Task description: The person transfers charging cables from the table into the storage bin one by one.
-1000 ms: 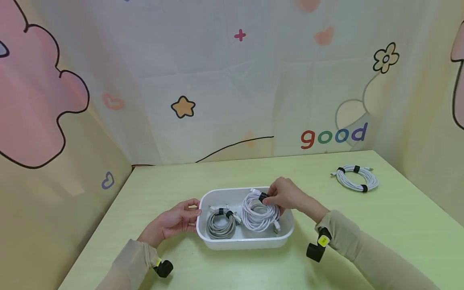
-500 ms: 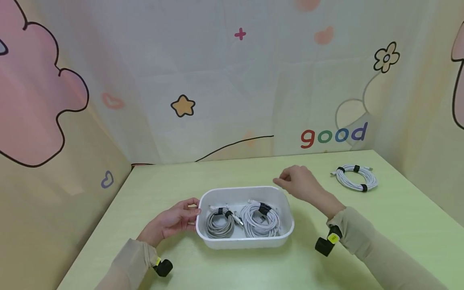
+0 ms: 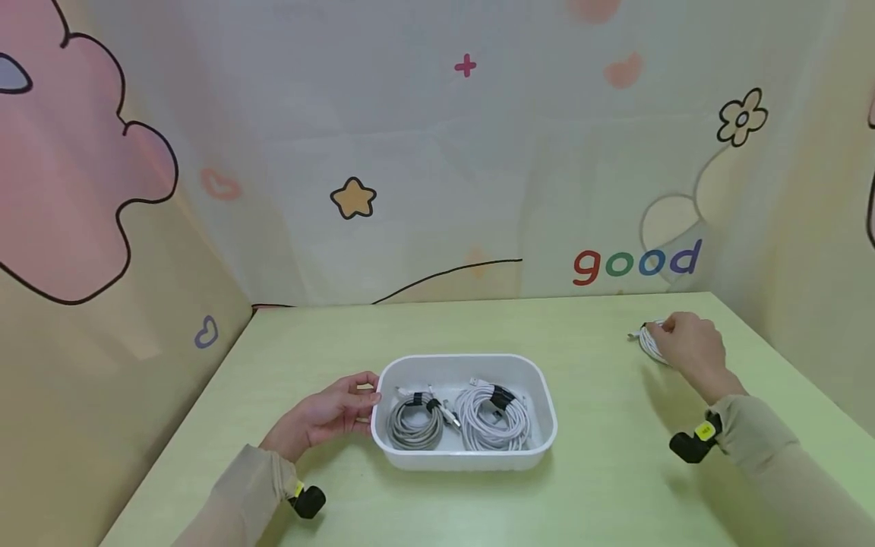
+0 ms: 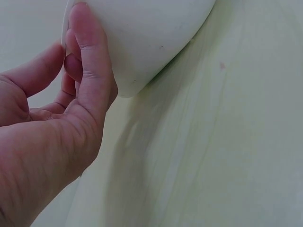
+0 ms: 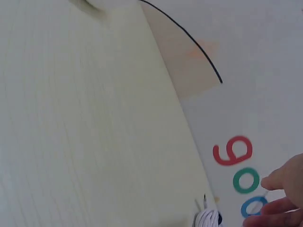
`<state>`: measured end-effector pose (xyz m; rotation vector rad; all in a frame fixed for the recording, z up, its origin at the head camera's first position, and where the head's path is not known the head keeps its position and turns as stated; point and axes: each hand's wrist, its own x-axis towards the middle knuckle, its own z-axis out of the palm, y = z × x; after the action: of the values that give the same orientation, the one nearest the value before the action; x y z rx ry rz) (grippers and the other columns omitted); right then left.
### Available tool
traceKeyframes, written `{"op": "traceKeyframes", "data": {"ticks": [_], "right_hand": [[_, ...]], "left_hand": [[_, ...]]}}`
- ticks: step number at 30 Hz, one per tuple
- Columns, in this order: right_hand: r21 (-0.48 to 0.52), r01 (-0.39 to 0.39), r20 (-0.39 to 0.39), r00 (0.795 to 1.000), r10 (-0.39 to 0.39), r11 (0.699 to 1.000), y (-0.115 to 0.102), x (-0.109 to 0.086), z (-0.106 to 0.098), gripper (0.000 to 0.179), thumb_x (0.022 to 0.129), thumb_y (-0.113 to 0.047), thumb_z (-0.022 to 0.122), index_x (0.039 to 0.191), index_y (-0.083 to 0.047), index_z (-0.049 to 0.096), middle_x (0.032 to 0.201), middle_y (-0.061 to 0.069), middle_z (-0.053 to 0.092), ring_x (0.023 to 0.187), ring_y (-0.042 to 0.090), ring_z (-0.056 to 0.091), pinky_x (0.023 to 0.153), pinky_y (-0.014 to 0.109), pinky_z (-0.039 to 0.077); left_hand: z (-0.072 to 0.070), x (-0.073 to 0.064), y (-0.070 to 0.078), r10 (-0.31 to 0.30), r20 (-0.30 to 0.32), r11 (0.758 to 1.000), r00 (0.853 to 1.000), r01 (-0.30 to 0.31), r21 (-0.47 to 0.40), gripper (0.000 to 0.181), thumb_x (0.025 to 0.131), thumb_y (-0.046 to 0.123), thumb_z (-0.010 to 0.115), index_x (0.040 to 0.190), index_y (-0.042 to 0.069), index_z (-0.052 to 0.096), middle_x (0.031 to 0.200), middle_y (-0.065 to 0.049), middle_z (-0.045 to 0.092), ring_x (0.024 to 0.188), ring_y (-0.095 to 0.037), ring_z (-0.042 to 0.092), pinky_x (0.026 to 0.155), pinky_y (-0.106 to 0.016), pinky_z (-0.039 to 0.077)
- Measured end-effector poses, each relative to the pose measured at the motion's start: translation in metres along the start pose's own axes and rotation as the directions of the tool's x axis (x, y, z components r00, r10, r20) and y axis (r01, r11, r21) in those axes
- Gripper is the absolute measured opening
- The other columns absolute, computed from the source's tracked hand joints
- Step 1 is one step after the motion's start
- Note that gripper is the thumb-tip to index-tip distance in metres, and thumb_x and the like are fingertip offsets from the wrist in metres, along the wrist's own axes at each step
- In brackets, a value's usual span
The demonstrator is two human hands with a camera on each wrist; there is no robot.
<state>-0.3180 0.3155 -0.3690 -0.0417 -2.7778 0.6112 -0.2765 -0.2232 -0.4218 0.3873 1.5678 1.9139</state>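
Observation:
My left hand [image 3: 335,416] holds the left end of a white plastic bin [image 3: 472,461], its fingers against the wall; the left wrist view shows the fingers [image 4: 92,61] along the bin's outer side. Inside the bin lie a coiled grey cable [image 3: 415,437] on the left and a coiled white cable [image 3: 481,433] on the right, both with black straps. My right hand [image 3: 692,351] is over another coiled white cable [image 3: 648,346] at the far right of the table, partly hidden by the hand. In the right wrist view, thumb and fingers are parted beside this coil [image 5: 207,219].
The pale green table [image 3: 595,425] runs back to a printed cloth [image 3: 424,152] that hangs behind it and along both sides. Each wrist carries a small black camera [image 3: 307,501]. The table's back edge is close behind the far right coil.
My right hand has let go of the white cable in the bin, lifted away and moved right to the other coil. My left hand stays on the bin. The head view has shifted slightly.

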Motion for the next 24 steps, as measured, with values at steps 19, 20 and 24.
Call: {"op": "traceKeyframes", "data": {"ticks": [19,20,24], "right_hand": [[-0.146,-0.315,0.282,0.896,0.344,0.938,0.084,-0.009,-0.007,0.069,0.096,-0.058,0.023,0.081,0.001,0.054,0.090,0.033,0.059,0.099,0.058,0.052,0.093,0.082,0.012],[-0.142,-0.321,0.288,0.892,0.349,0.937,0.084,-0.008,-0.007,0.065,0.097,-0.056,0.025,0.080,0.001,0.053,0.089,0.032,0.059,0.097,0.056,0.052,0.093,0.081,0.013],[-0.103,-0.349,0.313,0.878,0.363,0.932,0.081,-0.003,-0.008,0.043,0.093,-0.038,0.035,0.070,-0.006,0.051,0.074,0.018,0.054,0.086,0.043,0.051,0.092,0.079,0.014]], "left_hand": [[0.002,0.002,0.001,-0.007,0.040,1.000,0.999,0.008,-0.008,0.010,0.100,0.004,0.045,0.105,0.012,0.045,0.094,0.003,0.064,0.085,-0.011,0.063,0.075,-0.031,0.057],[0.002,0.002,0.001,-0.011,0.034,1.000,0.999,0.011,-0.010,0.010,0.100,0.004,0.045,0.105,0.012,0.045,0.094,0.003,0.064,0.085,-0.011,0.063,0.075,-0.031,0.057],[0.002,0.002,0.002,-0.009,0.023,1.000,1.000,0.009,-0.010,0.010,0.100,0.004,0.046,0.105,0.012,0.045,0.093,0.003,0.064,0.085,-0.012,0.063,0.074,-0.031,0.057]]}}
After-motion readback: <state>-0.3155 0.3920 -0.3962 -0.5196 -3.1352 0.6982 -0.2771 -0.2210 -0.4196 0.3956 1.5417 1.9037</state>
